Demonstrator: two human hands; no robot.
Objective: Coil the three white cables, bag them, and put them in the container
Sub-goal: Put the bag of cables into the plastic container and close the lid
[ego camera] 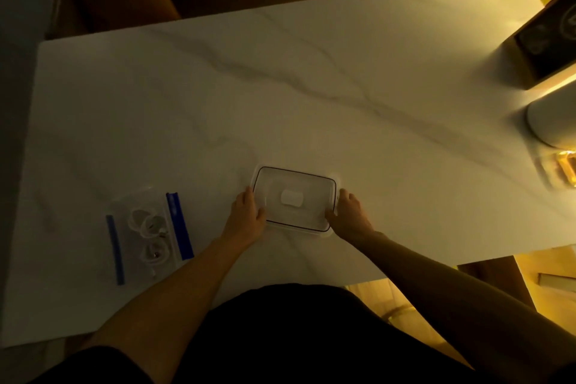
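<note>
- Head view: clear lidded container (294, 199) lying flat on the pale marbled surface (280, 87), close to the near edge and straight in front of the body, likely so both arms reach it evenly.
- Left hand (247, 213) cupped against the container's left short side, fingers on the rim, thumb at the near corner; holding the box, not lifting it as far as can be told.
- Right hand (350, 212) set the same way on the right short side, fingers curled by a side latch; probably bracing to free the lid, which sits on.
- Small white patch at the lid's centre; label or valve, too blurred to tell.
- Zip bags (148, 237) with blue strips lying well to the left, apart from both hands, within reach for the last step.
- White cables (148, 229) coiled inside the bags; the exact count of coils hard to make out in the dim light.
- Coiling and bagging judged done; placing into the container not yet done.
- No legible brand, label or writing anywhere; dark framed panel (548, 31) at far right unreadable.
</note>
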